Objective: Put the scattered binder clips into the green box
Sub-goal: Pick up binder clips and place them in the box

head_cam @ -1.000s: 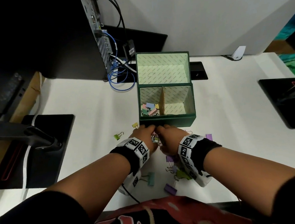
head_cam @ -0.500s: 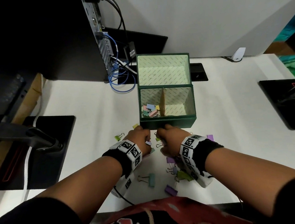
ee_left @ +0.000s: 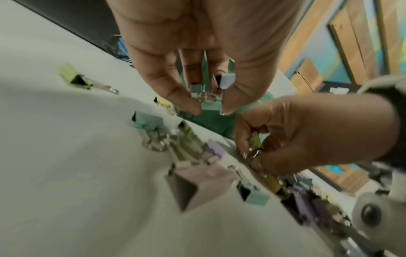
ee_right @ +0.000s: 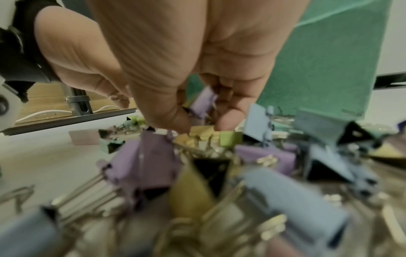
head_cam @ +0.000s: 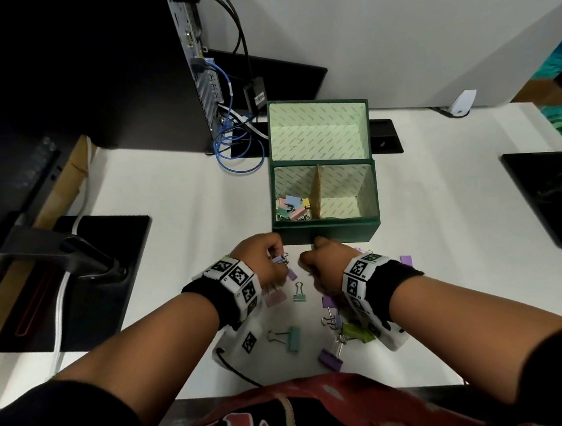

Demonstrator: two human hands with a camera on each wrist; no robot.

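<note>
Left hand [head_cam: 263,260] pinching a small pale-blue metal binder clip [ee_left: 226,81] between thumb and fingertips, plus what looks like a second one, wire handles poking down. Right hand [head_cam: 323,265] curled round a little lilac clip [ee_right: 203,102], with a green one showing in the left wrist view. Both fists parked just short of the near wall of the open green cardboard box [head_cam: 325,232], so the drop spot sits straight ahead and up over that wall; left compartment, already holding a pastel heap of clips [head_cam: 291,208], lies closer to the left hand, right compartment bare. Box's long side running left-right. Rest of the scattered clips [head_cam: 292,339] spread on the white tabletop [head_cam: 176,201] behind and under the wrists. Versus half a second ago: left hand lifted and shifted a touch left, uncovering a pink and a teal clip; box unchanged.
</note>
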